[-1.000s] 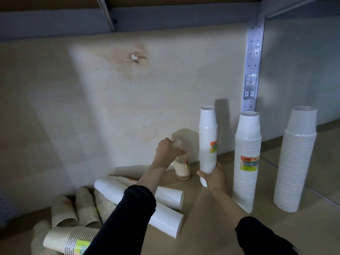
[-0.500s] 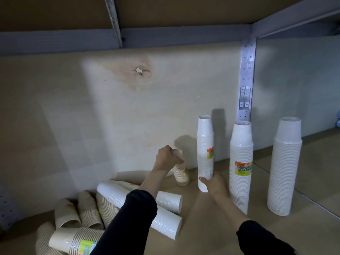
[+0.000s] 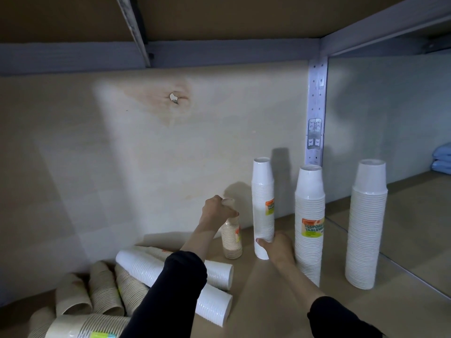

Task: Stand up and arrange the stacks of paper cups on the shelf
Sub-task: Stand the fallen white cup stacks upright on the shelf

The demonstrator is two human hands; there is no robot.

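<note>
So the left hand (image 3: 218, 211) is clamped over the top of the short brown stack (image 3: 231, 240), fingers curled down round its upper cups; the stack stands upright on the shelf (image 3: 268, 308), close to the back panel (image 3: 122, 154), centre of the frame. Holding it from the top makes sense to me, since a stack that narrow probably tips easily.

The right hand (image 3: 278, 250) wraps the bottom of the slim white stack (image 3: 263, 206) just right of it, thumb on the near-left side and the other fingers round the far side; gripping low looks like the way to slide the base into line without the top wobbling.

Right of that stand the labelled white stack (image 3: 309, 223) and the plain white stack (image 3: 367, 223), both upright and spaced apart, so I'd guess a row is being built leftward from the metal post (image 3: 316, 106).

Plenty left to do though; two white stacks (image 3: 139, 264) lie on their sides in the lower middle, partly under the left sleeve, and a heap of brown stacks (image 3: 73, 296) lies tumbled in the lower left corner; my bet is those get stood up next. Some blue bundle (image 3: 443, 157) sits at the right edge; can't tell what it is.
</note>
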